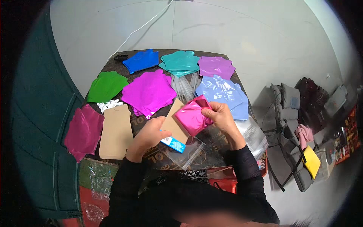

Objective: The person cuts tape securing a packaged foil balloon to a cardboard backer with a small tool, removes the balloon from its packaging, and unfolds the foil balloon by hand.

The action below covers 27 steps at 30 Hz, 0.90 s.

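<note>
My right hand (224,118) pinches a folded shiny pink foil piece (194,115), with the thumb on top. In my left hand (149,135) is a brown card (176,126), its thumb lying by the card's lower left edge. A blue-and-white strip with a barcode (174,145) shows at the card's lower end; whether it is joined to the card I cannot tell. The pink piece overlaps the card's right side. Below them a clear plastic bag (188,157) lies on the dark table (151,109). The left fingers are partly hidden.
Foil stacks lie around: magenta (149,92), green (107,86), blue (141,61), teal (180,62), purple (216,67), light blue (224,94) and dark pink (84,132). Clear tubes (184,87), a brown card stack (116,132) and clear bags (251,136) lie nearby. A grey chair (289,109) stands right.
</note>
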{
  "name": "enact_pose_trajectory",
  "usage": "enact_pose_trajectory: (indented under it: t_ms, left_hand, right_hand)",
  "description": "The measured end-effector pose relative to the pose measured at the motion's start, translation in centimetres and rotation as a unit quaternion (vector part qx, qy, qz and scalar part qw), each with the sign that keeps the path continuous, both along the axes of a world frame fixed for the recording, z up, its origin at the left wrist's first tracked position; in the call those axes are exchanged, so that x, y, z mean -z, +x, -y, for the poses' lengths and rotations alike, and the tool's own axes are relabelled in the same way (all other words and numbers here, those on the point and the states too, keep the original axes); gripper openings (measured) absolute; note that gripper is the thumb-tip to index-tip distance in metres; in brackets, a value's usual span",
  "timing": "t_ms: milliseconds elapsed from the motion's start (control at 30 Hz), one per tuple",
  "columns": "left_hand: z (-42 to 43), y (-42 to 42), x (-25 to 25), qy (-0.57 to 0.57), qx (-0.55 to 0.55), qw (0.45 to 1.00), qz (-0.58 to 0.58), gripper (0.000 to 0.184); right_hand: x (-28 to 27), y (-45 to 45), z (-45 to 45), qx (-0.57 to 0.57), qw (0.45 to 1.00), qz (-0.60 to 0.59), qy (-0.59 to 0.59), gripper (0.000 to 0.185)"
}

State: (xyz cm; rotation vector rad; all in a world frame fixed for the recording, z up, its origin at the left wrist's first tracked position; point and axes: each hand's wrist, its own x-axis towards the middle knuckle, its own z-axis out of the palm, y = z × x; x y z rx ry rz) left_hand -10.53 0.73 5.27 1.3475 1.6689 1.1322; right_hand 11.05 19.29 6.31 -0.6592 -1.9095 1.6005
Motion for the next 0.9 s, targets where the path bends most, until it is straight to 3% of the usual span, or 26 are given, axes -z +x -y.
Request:
enact_pose_trajectory:
  t_ms: [67, 200, 233, 367, 433, 567, 733, 900]
  left_hand:
    - [0.1, -0.1, -0.1, -0.013, -0.011, 1.000, -0.008, 0.029]
    - [0.4, 1.0, -1.4, -0.052, -0.151, 0.955, -0.250, 0.036]
    - [0.3, 1.3, -1.6, -0.052, -0.154, 0.955, -0.248, 0.036]
    - [-0.1, 3.3, -2.1, 0.156, -0.217, 0.961, -0.071, 0.040]
    - [-0.6, 4.6, -2.4, 0.172, -0.127, 0.948, 0.236, 0.041]
    - [-1.9, 4.9, -1.3, 0.166, -0.054, 0.943, 0.283, 0.036]
    - [-1.9, 5.8, -2.3, 0.110, -0.053, 0.973, 0.194, 0.029]
    - [-2.3, 6.5, -1.8, 0.106, -0.085, 0.985, 0.106, 0.024]
  right_hand:
    - [0.6, -0.1, -0.3, 0.010, 0.999, -0.025, -0.017, 0.013]
    - [1.3, -1.1, 1.1, 0.043, 0.989, -0.105, -0.098, 0.015]
    - [1.4, -1.2, 1.3, 0.040, 0.989, -0.103, -0.097, 0.015]
    - [1.8, -1.5, 2.3, 0.036, 0.984, -0.138, -0.109, 0.017]
    - [2.1, -1.6, 2.7, 0.030, 0.985, -0.147, -0.087, 0.017]
    - [2.5, -1.5, 2.8, 0.019, 0.984, -0.173, -0.027, 0.018]
    - [2.5, -0.9, 2.6, 0.009, 0.985, -0.171, -0.010, 0.019]
    - [3.1, -0.8, 1.1, -0.032, 0.976, -0.190, 0.097, 0.018]
